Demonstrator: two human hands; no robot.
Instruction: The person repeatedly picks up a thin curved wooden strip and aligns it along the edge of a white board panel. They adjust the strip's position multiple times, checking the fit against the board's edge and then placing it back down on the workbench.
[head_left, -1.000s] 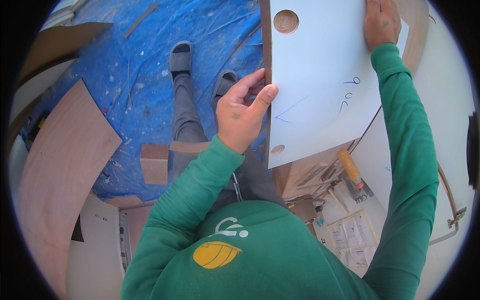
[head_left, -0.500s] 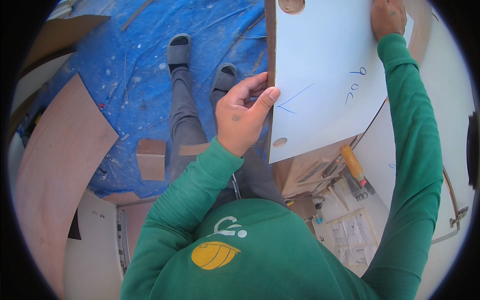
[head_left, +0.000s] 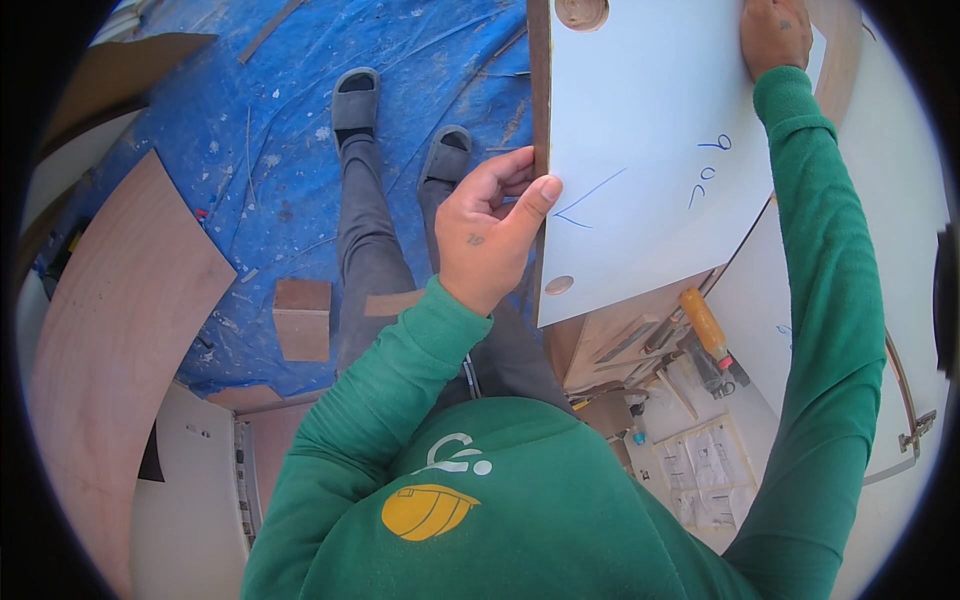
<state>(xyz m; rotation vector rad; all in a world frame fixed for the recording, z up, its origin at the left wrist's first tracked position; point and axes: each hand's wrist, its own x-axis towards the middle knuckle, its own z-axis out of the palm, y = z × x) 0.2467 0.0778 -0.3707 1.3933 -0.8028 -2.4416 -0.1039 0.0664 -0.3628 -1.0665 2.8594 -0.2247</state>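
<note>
A white cabinet door panel (head_left: 640, 220) with a brown edge slants across the upper right. Round cup-shaped recesses (head_left: 559, 285) are cut in its face near the left edge, and blue pen marks run over it. My left hand (head_left: 487, 230) grips that left edge, thumb on the white face and fingers curled against the side. At the panel's far right part is my right hand (head_left: 776, 40), its back toward me. The top of the picture cuts off its fingers, so its hold cannot be made out.
Under the panel stands a wooden box-like piece (head_left: 610, 350), with an orange-yellow bottle (head_left: 704, 322) and tools beside it. Printed sheets (head_left: 705, 475) lie nearer me. On the left are a curved plywood sheet (head_left: 130, 290) and a small wooden block (head_left: 302, 320) on blue floor sheeting (head_left: 270, 130).
My left wrist has shifted very slightly to the right, its fingers still on the panel edge. The panel and my right hand stay practically where they were.
</note>
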